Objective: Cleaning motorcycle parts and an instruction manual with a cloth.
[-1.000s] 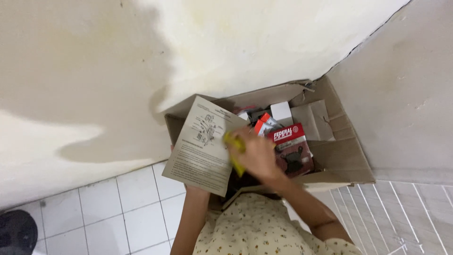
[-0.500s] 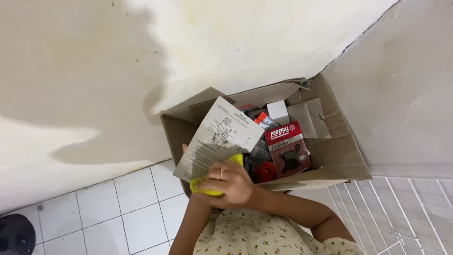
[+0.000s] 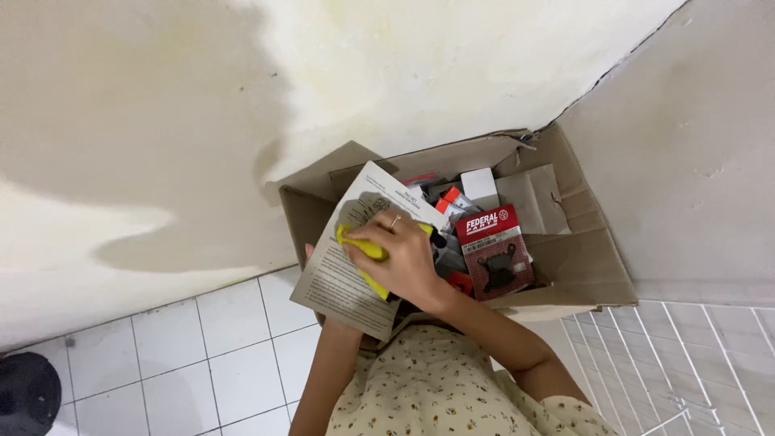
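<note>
Against the cream plaster wall, an open brown cardboard box (image 3: pixel 565 258) sits on the white tiled floor (image 3: pixel 218 355), wedged into the corner so that only its near and left sides have room to move in. Its flaps stand up along the far and right edges, and the near flap juts out toward the person.

Inside the box lie a red flat packet with dark parts on it (image 3: pixel 494 252), a small white carton (image 3: pixel 479 184) and other small packs, mostly covered and hard to tell apart.

Over the box's left edge, the right hand (image 3: pixel 400 257) reaches across from the lower right, wrist bent, back of the hand up, a ring on one finger; its grip is closed round a yellow-handled tool (image 3: pixel 365 252), whose working end is hidden. Under it a printed white paper sheet (image 3: pixel 347 274) is tilted against the box's left wall. The left hand (image 3: pixel 310 252) is almost wholly hidden behind the sheet, only a fingertip showing at its edge, so I cannot tell its grip.
</note>
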